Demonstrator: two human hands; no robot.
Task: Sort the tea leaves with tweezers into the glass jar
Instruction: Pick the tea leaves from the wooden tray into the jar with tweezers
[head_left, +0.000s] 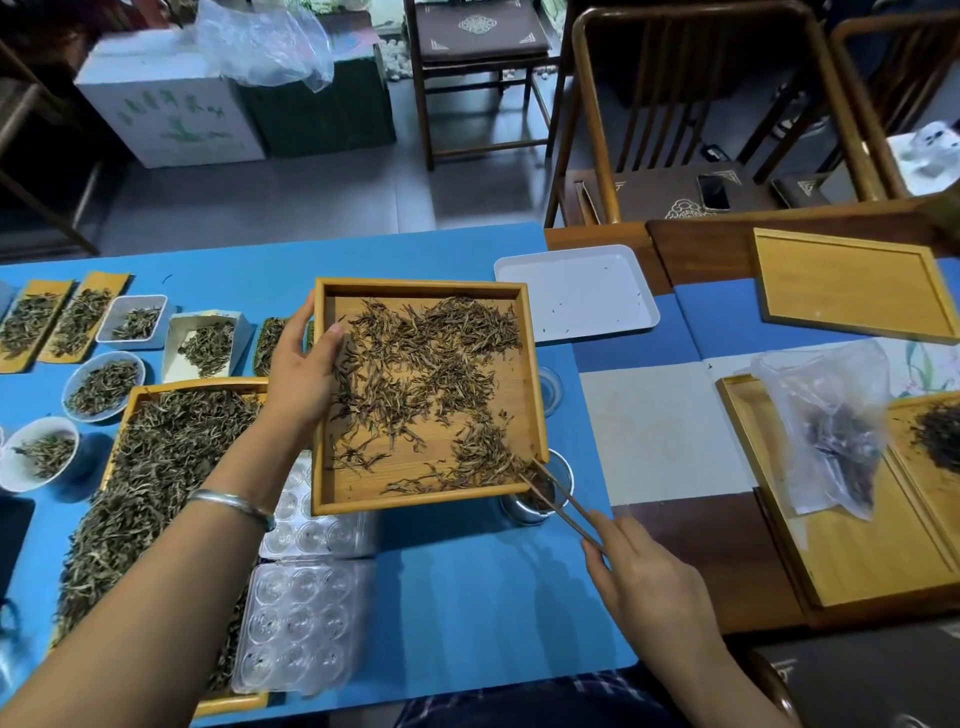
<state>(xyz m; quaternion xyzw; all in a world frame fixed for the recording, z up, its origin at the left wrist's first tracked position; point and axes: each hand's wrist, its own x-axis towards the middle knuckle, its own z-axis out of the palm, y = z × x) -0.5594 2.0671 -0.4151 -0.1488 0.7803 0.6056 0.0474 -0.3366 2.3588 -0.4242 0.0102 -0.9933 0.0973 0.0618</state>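
My left hand (304, 371) grips the left edge of a square bamboo tray (422, 500) and holds it lifted above the blue table. Brown tea leaves (431, 358) lie scattered across the tray, with a clump at its near right corner. My right hand (641, 577) pinches long metal tweezers (558, 493). Their tips reach into that corner clump. The glass jar (540, 499) stands on the table just under the tray's near right corner, half hidden by it, with dark leaves inside.
A large bamboo tray of greenish tea (156, 467) lies at the left, with small bowls and dishes of leaves behind it. Clear plastic mould trays (304, 623) sit near my left forearm. A white tray (576, 291) lies behind. Bamboo trays and a plastic bag (826, 431) lie at the right.
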